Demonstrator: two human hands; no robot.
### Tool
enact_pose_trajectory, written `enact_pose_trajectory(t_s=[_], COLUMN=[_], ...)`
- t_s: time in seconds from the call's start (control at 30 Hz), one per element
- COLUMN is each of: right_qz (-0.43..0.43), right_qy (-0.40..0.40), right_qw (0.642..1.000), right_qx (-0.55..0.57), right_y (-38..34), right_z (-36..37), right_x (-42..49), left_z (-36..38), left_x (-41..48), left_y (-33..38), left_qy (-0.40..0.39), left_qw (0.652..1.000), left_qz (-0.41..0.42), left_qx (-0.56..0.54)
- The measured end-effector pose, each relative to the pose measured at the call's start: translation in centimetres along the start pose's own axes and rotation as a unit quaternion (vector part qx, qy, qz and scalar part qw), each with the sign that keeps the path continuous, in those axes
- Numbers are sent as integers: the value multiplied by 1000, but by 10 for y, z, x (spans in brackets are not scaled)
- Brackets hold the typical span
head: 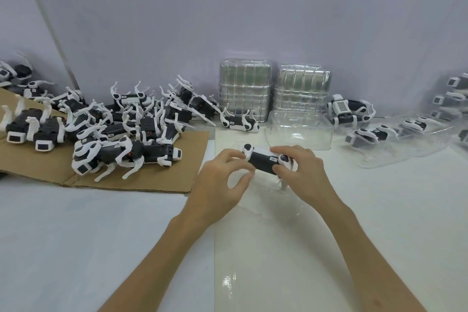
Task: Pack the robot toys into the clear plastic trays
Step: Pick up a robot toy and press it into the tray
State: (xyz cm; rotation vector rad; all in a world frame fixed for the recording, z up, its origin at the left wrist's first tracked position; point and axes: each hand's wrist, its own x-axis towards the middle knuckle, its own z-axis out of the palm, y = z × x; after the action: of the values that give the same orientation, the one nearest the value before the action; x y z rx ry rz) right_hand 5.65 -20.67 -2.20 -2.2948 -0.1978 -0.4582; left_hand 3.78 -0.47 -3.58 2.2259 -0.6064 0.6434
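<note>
Sticker (273, 159) on robot toy (260, 159) illegible; left hand (217, 185), right hand (301, 170) gripping.

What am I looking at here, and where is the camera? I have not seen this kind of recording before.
There is no machine here: a person works with bare hands. The single camera sits on their head, looking forward and down. The left hand and right hand each hold one end of a black-and-white robot toy over a clear plastic tray, which is faint against the white table. To the left, a pile of unpacked toys lies on a cardboard sheet. At the back stand two stacks of empty trays, with one loose tray in front. On the right, packed toys seem to sit in clear trays.
</note>
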Motion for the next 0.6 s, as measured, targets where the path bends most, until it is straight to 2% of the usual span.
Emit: enact_pose_trajectory(t_s=[0.07,0.17,0.6], right_qz=[15,42,42], right_qy=[13,16,19], right_qw=[999,997,999], right_qx=[25,59,22], right_y=[-1,1,2], right_z=[-1,-4,0], right_x=[-1,-1,1], left_z=[-1,-3,2], left_x=[2,2,3], left_y=[-2,-5,-6], left_qy=[29,13,-6], left_qw=[999,999,996], left_qz=[-22,-49,-85], left_qx=[-18,-7,21])
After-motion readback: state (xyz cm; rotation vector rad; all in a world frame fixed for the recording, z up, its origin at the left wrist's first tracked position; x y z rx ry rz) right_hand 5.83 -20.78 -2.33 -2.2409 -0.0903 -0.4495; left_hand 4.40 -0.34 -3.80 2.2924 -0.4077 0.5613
